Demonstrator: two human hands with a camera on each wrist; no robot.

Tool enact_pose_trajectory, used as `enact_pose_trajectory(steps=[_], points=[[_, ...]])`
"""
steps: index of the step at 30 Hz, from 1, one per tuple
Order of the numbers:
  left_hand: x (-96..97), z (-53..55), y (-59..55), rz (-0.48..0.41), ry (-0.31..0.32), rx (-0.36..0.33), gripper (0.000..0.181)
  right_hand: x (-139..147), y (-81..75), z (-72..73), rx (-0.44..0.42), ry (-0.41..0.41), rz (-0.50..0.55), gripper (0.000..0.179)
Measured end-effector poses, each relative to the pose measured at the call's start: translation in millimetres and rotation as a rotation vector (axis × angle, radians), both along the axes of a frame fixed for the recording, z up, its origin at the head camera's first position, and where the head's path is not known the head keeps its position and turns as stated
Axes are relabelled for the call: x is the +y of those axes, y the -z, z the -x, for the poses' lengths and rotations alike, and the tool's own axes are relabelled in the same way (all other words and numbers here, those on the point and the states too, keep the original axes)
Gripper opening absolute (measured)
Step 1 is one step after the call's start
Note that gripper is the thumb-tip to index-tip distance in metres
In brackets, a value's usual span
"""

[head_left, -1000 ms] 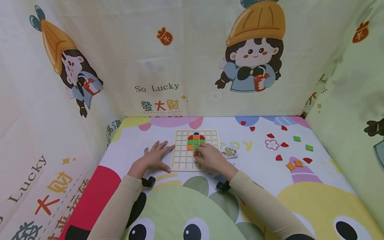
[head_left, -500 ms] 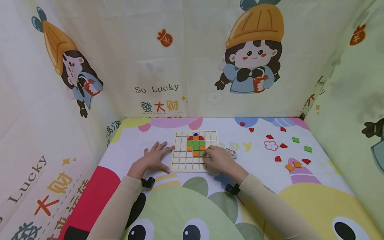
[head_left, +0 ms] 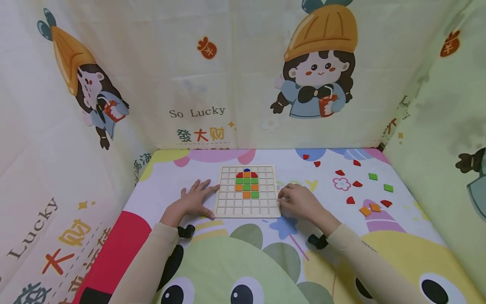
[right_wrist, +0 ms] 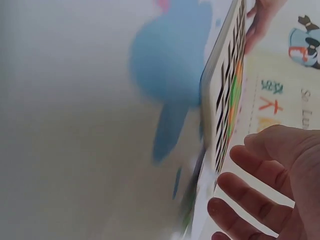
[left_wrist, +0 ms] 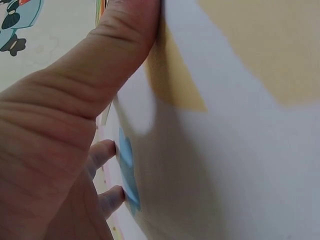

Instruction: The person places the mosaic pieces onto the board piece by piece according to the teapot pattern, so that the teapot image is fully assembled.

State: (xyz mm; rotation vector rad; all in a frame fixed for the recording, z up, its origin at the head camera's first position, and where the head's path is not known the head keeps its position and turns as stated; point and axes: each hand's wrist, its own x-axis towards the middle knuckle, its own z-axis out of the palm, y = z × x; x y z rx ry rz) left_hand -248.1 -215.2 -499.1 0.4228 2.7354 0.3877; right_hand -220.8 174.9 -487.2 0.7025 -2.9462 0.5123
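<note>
From my station, I have the gridded board (head_left: 228, 204) lying flat on the tabletop (head_left: 167, 173), between the two hands. I count twelve pieces set in its cells: a blue piece (head_left: 247, 170) on top, an orange square (head_left: 247, 174) under it flanked by two red pieces, then three greens, an orange-green-orange row, and lowest an orange with a green to its right. The cell left of that lowest orange stands bare, so I judge the pattern well along but unfinished.

The left grip (head_left: 193, 201), a bare hand with fingers spread, rests at the board's left edge, holding nothing. The right grip (head_left: 303, 203) is just beside the right edge, fingers loosely bent; I see nothing in them, though I cannot tell whether they touch the board.

Farther right lie the loose pieces: seven red wedges (head_left: 357, 184), two green tiles (head_left: 373, 176), two orange tiles (head_left: 365, 211).
</note>
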Motion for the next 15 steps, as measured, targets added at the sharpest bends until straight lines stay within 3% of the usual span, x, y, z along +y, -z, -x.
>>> enact_pose_trajectory(steps=[7,15], points=[[0.0,0.0,0.2,-0.008,-0.001,-0.004,0.118,38,0.0,0.8,0.050,0.038,-0.014,0.007],[-1.0,0.0,1.7,-0.014,-0.003,0.000,0.119,79,1.2,5.9,-0.032,0.160,-0.012,0.016]])
